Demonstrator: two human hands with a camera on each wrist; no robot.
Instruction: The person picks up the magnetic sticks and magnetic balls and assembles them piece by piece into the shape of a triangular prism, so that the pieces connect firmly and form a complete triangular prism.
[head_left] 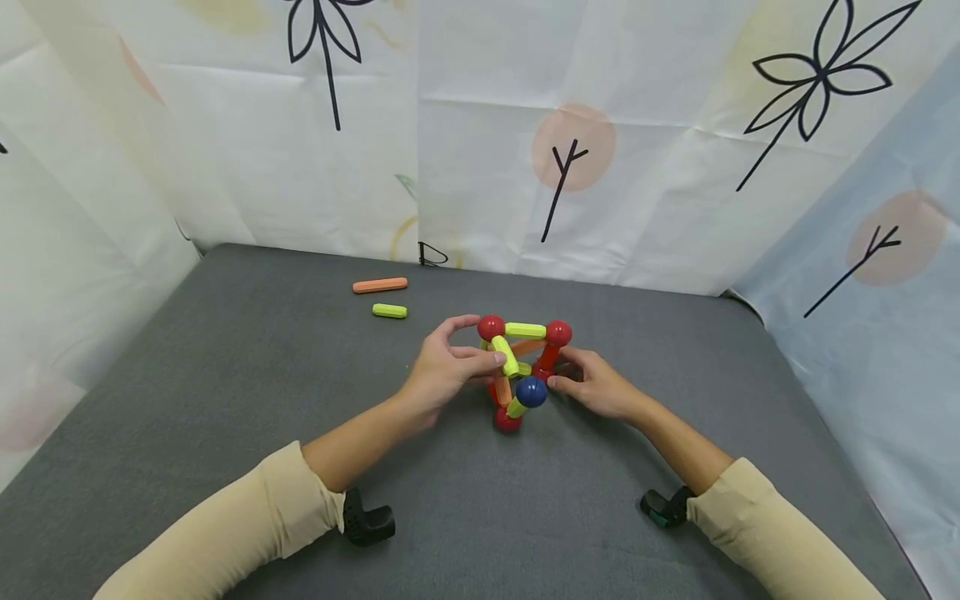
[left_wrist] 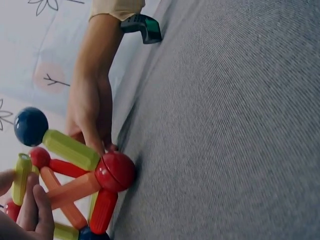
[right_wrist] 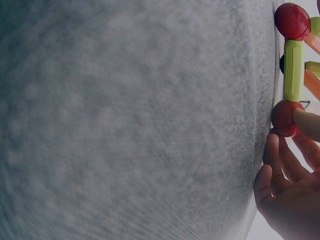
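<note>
A frame of magnetic rods and balls stands on the grey table between the hands. The left hand [head_left: 437, 368] pinches a yellow-green rod [head_left: 506, 358] between thumb and fingers. One end of that rod meets a red ball [head_left: 491, 326] at the top; its other end points toward a blue ball [head_left: 532, 392], with a gap visible in the left wrist view. The blue ball tops another yellow-green rod [left_wrist: 72, 150], which rises from a red ball [left_wrist: 116, 171] at table level. At the frame's lower right, the right hand [head_left: 600, 385] holds a red ball [right_wrist: 285, 116] between thumb and fingers.
On the table [head_left: 300, 350], behind and left of the frame, lie a loose orange rod [head_left: 380, 285] and a shorter yellow-green rod [head_left: 390, 311]. A white patterned cloth [head_left: 480, 183] hangs along the back edge. Dark devices [head_left: 367, 521] sit at both sleeve cuffs.
</note>
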